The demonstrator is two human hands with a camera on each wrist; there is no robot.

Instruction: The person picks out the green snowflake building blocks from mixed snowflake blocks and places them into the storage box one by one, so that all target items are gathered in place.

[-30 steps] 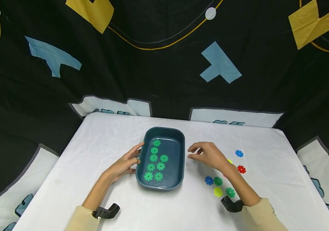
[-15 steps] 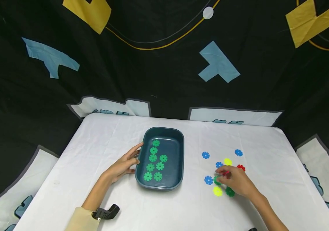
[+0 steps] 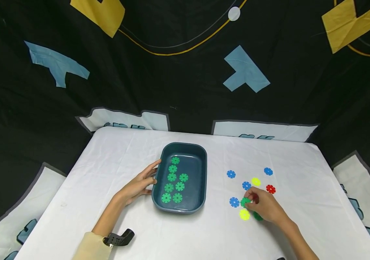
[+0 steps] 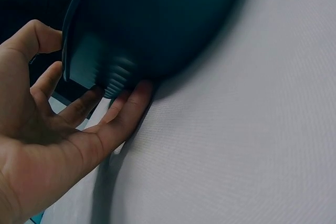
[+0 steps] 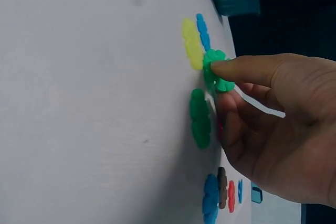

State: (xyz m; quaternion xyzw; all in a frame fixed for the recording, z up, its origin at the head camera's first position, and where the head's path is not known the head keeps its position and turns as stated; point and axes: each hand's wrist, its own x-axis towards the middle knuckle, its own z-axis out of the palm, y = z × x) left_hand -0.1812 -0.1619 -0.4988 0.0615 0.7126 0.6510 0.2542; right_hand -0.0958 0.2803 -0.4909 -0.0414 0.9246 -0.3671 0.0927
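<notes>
My left hand (image 3: 141, 186) holds the left side of a dark teal tray (image 3: 201, 180). In the left wrist view its fingers touch the tray's outer wall (image 4: 152, 30) and rim. Inside the tray lie several green notched discs (image 3: 177, 198), in two columns towards the left. Right of the tray, my right hand (image 3: 264, 206) pinches a green notched disc (image 3: 245, 202) between thumb and fingers. The right wrist view shows this green disc (image 5: 214, 56) tilted under the thumb. Another green disc (image 5: 200, 119) lies close by, partly covered by the hand in the head view.
Around the right hand lie a yellow disc (image 3: 245, 215), a blue disc (image 3: 234, 202), a second yellow disc (image 3: 256, 181), a red disc (image 3: 271, 189) and other blue discs. A white cloth (image 3: 107, 159) covers the table; a dark curtain (image 3: 185, 90) hangs behind.
My right hand has moved from beside the tray to the loose discs on the right and now pinches a green one. The left hand has stayed on the tray.
</notes>
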